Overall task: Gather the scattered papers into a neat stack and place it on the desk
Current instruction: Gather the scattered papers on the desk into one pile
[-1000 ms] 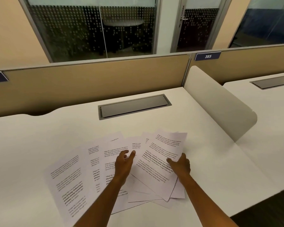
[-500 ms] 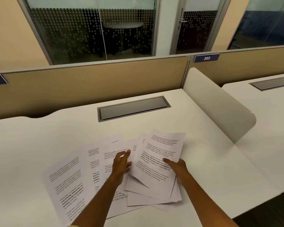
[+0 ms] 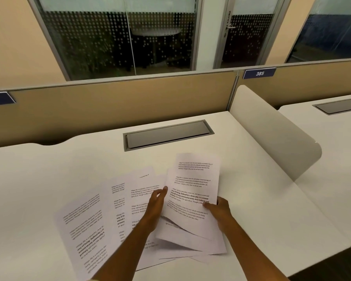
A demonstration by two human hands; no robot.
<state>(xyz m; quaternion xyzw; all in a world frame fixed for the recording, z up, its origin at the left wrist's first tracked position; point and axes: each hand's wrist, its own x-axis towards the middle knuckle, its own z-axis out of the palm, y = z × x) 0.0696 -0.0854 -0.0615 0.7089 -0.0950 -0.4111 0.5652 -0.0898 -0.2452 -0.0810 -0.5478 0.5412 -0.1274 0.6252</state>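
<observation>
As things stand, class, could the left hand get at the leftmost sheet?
Probably yes: the left hand lies flat on the middle sheets, and nothing covers the leftmost sheet beside it.

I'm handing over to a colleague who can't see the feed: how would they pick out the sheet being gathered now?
Start at the grey hatch set into the white desk. In front of it printed papers fan out, and the top sheet sits at the fan's right end. Unlike the flat sheets to its left, it stands nearly upright, pinched by the right hand.
</observation>
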